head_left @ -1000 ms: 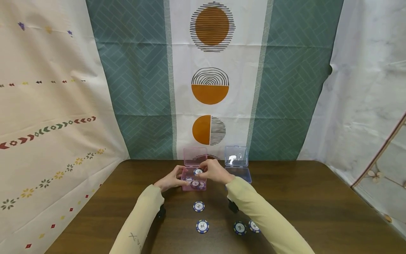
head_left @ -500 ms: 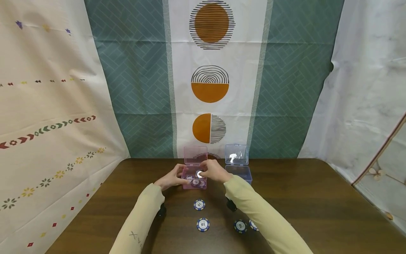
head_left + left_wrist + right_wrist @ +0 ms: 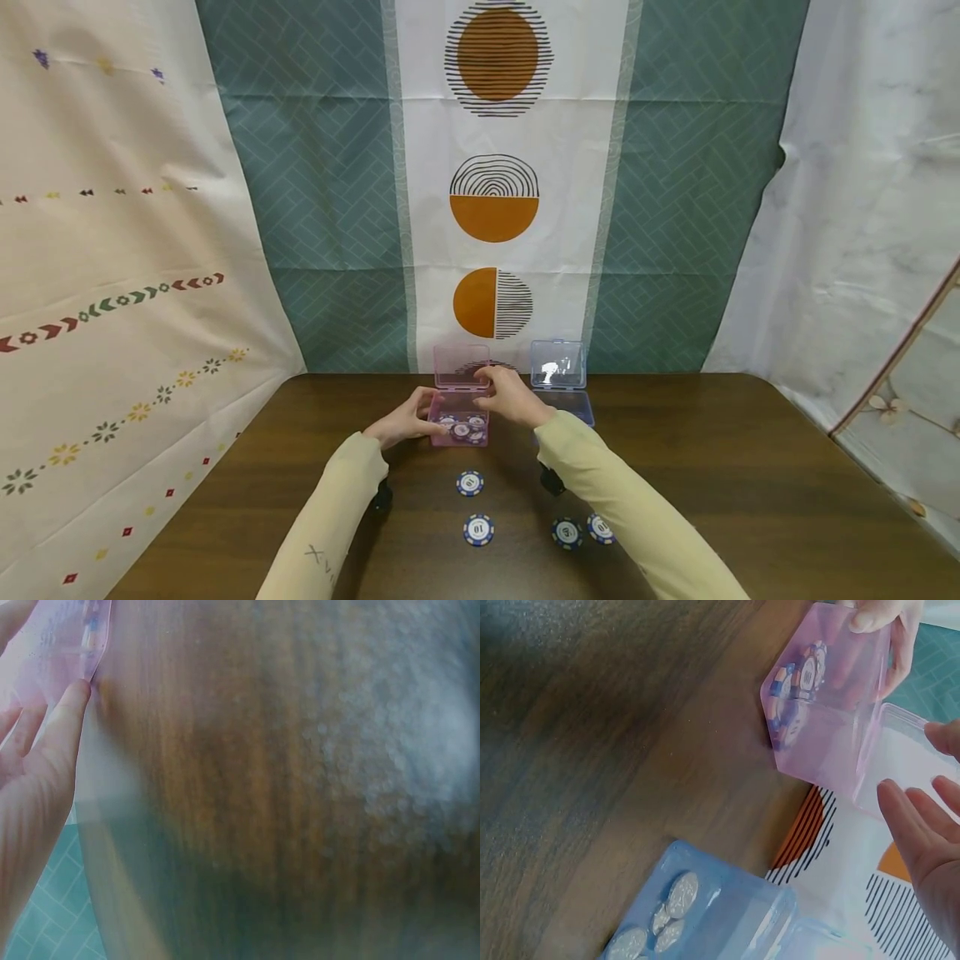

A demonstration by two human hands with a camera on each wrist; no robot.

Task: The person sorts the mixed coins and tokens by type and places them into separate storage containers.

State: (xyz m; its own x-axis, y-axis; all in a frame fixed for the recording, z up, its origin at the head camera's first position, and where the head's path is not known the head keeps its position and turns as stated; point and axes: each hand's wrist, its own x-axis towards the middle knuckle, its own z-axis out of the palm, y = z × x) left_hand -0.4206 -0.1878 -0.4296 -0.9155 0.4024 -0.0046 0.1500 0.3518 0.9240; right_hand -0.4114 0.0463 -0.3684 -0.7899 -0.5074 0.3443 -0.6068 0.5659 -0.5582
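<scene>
A pink clear plastic box stands on the table with its lid up. Several blue-and-white poker chips lie inside it. My left hand grips the box's left end, thumb at the front and fingers farther back; the left wrist view catches a fingertip against the pink plastic. Over the box's right side hovers my right hand, fingers apart and nothing between them, near the raised lid. On the table in front lie more poker chips: one, a nearer one, and two at right.
To the right of the pink box is a blue clear plastic box, lid up, holding several silver coins. My right hand partly covers it in the head view. A patterned cloth hangs behind the brown wooden table.
My right hand held a poker chip inside the pink box and has let it go there. It has risen slightly with its fingers spread. My left hand stays on the box.
</scene>
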